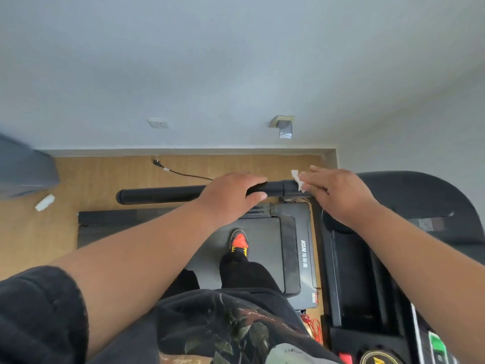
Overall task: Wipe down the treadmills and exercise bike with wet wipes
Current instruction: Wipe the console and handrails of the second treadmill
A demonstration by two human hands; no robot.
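Unplugged power cord (178, 172) lies near wall socket (157, 123)

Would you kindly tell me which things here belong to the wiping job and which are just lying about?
In the job: left hand gripping the handlebar; right hand pressing the wet wipe on it; treadmill.

Lying about: power cord, white object on the floor, wall socket.
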